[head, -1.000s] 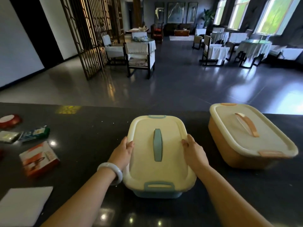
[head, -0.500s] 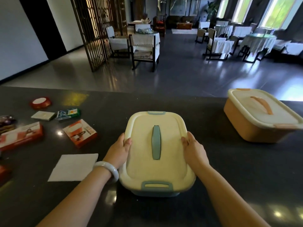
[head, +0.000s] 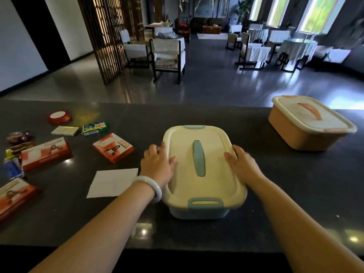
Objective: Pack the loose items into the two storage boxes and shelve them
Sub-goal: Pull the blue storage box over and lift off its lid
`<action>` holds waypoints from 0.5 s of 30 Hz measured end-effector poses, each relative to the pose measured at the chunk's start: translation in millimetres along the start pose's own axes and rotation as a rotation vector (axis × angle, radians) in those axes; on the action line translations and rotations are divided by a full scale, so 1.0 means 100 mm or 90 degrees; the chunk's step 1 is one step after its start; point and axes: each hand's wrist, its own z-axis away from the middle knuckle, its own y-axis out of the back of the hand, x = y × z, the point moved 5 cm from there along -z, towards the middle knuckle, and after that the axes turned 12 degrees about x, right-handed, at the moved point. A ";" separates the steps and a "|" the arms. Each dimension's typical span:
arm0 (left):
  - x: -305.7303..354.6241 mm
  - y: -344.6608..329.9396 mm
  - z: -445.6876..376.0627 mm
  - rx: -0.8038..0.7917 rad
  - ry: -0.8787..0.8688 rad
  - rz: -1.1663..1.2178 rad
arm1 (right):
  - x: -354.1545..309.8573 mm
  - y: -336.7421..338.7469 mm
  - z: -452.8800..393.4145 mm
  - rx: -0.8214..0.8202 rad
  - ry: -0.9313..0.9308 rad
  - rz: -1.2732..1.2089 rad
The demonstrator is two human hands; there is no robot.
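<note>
Nearest the viewer, on the dark polished table [head: 275, 194], stands the blue storage box [head: 199, 211] with its cream lid [head: 214, 154] still on and both blue end clips in place. The left hand [head: 157, 166] lies against the lid's left edge, fingers fairly straight and slightly spread, thumb resting on top of the lid; a pale bangle [head: 151, 187] sits on that wrist. The right hand [head: 241, 163] rests flat along the lid's right edge, fingers together and a little blurred. Half a second ago both hands were tucked close round the lid's rim; now the left fingers have loosened and fanned outward, and the view has swung left, so more of the loose items show. This looks like the box being settled closer to those items before it is opened. Just left of the box lies a white paper sheet [head: 114, 182], and beyond it an orange WiFi carton [head: 113, 147]. Further left are two longer orange cartons [head: 46, 153], a blue packet [head: 11, 168], a green packet [head: 95, 127], a white pad [head: 65, 131], a purple wrapped thing [head: 19, 137] and a red tape roll [head: 59, 116]. Well apart at the far right stands the orange storage box [head: 295, 131], lid shut. Nothing is packed yet; I judge unclipping the blue box's lid comes next.
</note>
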 end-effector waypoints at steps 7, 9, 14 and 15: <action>0.15 -0.19 0.39 -0.093 -0.245 -0.002 | -0.33 0.12 0.94 -0.104 0.201 -0.058; 0.15 -0.20 0.39 -0.091 -0.231 0.007 | -0.29 0.10 1.16 -0.176 0.241 -0.066; 0.17 -0.21 0.41 -0.077 -0.215 0.021 | -0.24 0.12 1.25 -0.112 0.252 -0.126; 0.17 -0.22 0.41 -0.081 -0.213 0.023 | -0.25 0.11 1.24 -0.110 0.247 -0.135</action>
